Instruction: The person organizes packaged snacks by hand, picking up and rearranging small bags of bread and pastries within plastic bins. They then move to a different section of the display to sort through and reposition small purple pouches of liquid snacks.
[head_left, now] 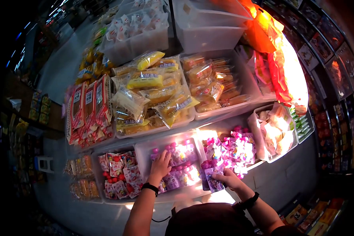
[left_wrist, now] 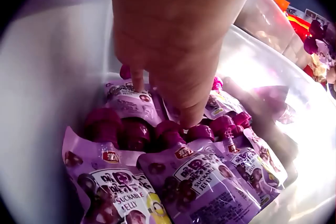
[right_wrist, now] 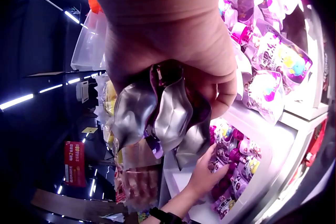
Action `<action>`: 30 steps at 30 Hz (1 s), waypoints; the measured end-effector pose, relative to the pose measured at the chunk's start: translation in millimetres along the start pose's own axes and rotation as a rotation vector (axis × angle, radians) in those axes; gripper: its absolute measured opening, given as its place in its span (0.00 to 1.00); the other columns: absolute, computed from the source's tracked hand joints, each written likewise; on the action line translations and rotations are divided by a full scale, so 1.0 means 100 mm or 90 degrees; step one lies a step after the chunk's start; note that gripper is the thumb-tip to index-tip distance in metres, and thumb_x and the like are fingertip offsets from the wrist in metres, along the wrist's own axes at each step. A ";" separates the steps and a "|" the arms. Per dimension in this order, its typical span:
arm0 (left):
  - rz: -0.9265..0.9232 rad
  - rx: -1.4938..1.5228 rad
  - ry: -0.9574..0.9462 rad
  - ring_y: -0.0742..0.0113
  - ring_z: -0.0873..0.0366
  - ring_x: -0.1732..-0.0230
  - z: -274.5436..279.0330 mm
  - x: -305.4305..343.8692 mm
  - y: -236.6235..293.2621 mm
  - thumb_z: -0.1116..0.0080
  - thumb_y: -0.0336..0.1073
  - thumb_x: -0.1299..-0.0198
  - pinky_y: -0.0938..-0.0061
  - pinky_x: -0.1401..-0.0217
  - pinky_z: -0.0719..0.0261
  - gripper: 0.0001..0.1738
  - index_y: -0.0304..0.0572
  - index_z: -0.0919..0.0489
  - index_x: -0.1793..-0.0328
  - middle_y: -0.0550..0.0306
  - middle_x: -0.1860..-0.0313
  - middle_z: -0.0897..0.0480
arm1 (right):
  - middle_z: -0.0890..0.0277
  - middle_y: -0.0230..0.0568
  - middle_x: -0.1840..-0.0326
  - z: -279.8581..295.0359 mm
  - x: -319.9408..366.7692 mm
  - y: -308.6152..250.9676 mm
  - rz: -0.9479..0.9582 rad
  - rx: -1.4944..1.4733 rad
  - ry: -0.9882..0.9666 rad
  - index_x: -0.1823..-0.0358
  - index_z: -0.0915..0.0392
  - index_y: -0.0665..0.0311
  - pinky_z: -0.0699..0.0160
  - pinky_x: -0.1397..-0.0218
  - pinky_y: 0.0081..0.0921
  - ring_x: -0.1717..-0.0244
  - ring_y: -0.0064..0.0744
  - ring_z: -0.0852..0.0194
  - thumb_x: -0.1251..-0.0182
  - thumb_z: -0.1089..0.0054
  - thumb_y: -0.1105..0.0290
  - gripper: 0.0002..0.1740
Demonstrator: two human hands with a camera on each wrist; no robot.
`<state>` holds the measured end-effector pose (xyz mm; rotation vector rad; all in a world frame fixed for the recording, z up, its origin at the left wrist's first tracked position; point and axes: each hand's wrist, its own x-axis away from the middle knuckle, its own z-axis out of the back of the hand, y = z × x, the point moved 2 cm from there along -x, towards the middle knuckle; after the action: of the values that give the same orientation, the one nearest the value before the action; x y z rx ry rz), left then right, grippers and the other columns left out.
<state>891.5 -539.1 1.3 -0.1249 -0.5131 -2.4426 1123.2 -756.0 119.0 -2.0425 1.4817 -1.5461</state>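
My left hand (head_left: 160, 165) reaches into a white plastic bin (head_left: 144, 152) of purple suckable jelly pouches (head_left: 181, 154). In the left wrist view, one finger points down onto a back-row pouch (left_wrist: 134, 103), and the thumb touches down by the dark caps of the front row. The front pouches (left_wrist: 197, 184) stand side by side, caps up. My right hand (head_left: 231, 181) grips several jelly pouches (head_left: 213, 181) at the right side of this bin. Seen from the right wrist, their silvery ends (right_wrist: 173, 113) stick out below the palm; their caps are mostly hidden inside the hand.
Right of the bin lies a brightly lit heap of loose jelly pouches (head_left: 238, 147). To its left is a bin of red-capped packs (head_left: 122, 177). Behind stand bins of wrapped bread (head_left: 157, 94) and pastries (head_left: 210, 84). A bag-lined tub (head_left: 273, 129) stands at right.
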 end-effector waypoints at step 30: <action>0.105 0.098 0.037 0.45 0.32 0.36 0.26 -0.10 0.37 0.31 0.38 0.50 0.58 0.37 0.26 0.34 0.48 0.29 0.34 0.46 0.39 0.30 | 0.19 0.39 0.50 0.11 0.03 0.05 0.009 -0.039 0.010 0.40 0.29 0.68 0.20 0.46 0.29 0.51 0.30 0.19 0.31 0.39 0.69 0.21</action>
<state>920.6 -550.3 35.6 -0.0316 -0.6366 -2.2304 1128.8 -765.1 112.5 -2.0531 1.5635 -1.5344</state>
